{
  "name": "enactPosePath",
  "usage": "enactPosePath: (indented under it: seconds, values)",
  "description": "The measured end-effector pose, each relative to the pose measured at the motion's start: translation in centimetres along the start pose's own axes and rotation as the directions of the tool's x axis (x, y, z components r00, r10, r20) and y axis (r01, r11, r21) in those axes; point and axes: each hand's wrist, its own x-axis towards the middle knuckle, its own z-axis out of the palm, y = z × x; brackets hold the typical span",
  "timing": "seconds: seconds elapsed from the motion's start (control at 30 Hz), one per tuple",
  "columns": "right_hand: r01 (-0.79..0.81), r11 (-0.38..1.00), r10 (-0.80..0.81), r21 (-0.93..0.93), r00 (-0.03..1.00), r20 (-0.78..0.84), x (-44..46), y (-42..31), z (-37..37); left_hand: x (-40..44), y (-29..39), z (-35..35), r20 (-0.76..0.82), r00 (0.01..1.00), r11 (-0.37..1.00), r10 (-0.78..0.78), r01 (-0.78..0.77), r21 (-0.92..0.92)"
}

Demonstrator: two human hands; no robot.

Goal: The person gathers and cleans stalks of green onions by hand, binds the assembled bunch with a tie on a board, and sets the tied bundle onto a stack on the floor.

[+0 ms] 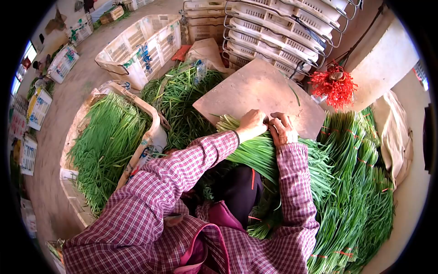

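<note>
Left hand [253,124] and right hand [284,129] meet over one bunch [251,148], fingers curled inward on both; the tips are partly hidden, so I cannot tell whether they pinch a band or only the stalks. That bunch lies above the lap, its pale ends by the board's near edge, leaves fanning right.

Biggest is the pile [351,192] at the right: bunches with red bands round them, so a good deal looks finished, though they overlap too much to count. Behind stand one stack of crates [273,39], its layers partly cut off, and one pale crate [157,50]. One nearer crate [141,102], at the left, holds loose greens [107,137], and one heap [182,86] lies beside it; both look unbanded, as yet undone. One board [260,89] sits just past the hands. One red cluster [335,86] hangs by the pillar [381,59]. Smallest, one red strip [253,179] lies on the dark knee; on the held bunch I see no band
</note>
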Motion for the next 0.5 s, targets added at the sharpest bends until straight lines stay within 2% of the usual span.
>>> enactPosePath:
  seconds: [0.1, 0.17, 0.3, 0.37, 0.47, 0.5]
  values:
    - [-0.018, 0.997, 0.014, 0.077, 0.999, 0.053, -0.1, -0.1, 0.0, 0.1, 0.3, -0.1, 0.013, 0.999, 0.996, 0.031, -0.032, 0.081]
    - [-0.124, 0.991, 0.119, 0.044, 0.987, 0.107, -0.3, -0.3, -0.1, -0.1, 0.6, -0.2, 0.018, 0.999, 0.996, 0.043, -0.044, 0.077]
    - [-0.158, 0.987, 0.153, 0.039, 0.983, 0.100, -0.4, -0.2, 0.0, -0.4, 0.9, -0.4, 0.052, 0.998, 0.993, 0.042, -0.047, 0.109]
    - [-0.181, 0.982, 0.175, 0.059, 0.979, 0.100, -0.7, 0.4, 0.4, -0.6, 1.1, -0.6, 0.022, 0.997, 0.993, 0.078, -0.080, 0.090]
    - [-0.265, 0.941, 0.257, 0.208, 0.964, 0.065, -0.7, 0.4, 0.3, -0.7, 0.7, -0.4, 0.004, 0.992, 0.990, 0.123, -0.123, 0.062]
    - [-0.268, 0.941, 0.260, 0.208, 0.963, 0.064, -0.7, 0.5, 0.4, -0.8, 0.6, -0.4, -0.006, 0.989, 0.989, 0.145, -0.144, 0.040]
